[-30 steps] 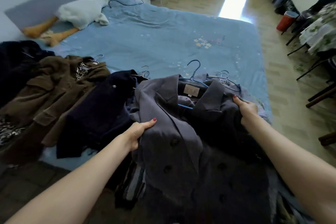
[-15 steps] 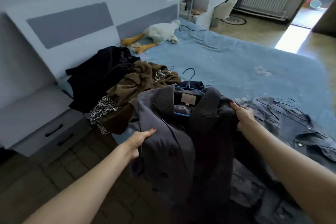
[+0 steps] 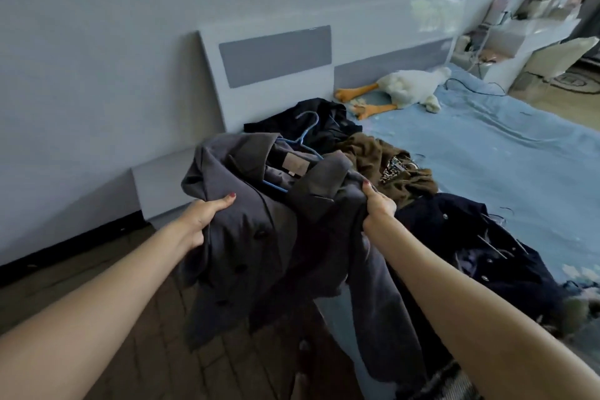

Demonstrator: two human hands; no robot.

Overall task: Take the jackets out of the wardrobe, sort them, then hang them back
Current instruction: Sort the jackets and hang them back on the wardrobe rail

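Grey jacket (image 3: 259, 237), on blue hanger (image 3: 302, 140): held up off the floor, just outside the bed's (image 3: 503, 156) near edge by the headboard corner. Left hand (image 3: 204, 214) gripping one lapel, right hand (image 3: 378, 204) pinching the other. Shoulders roughly level, length hanging downward. Sorted heap beyond the right hand, nearer that arm.

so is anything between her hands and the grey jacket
No. The left hand and right hand both grip the grey jacket directly, one on each side of its front, with nothing in between.
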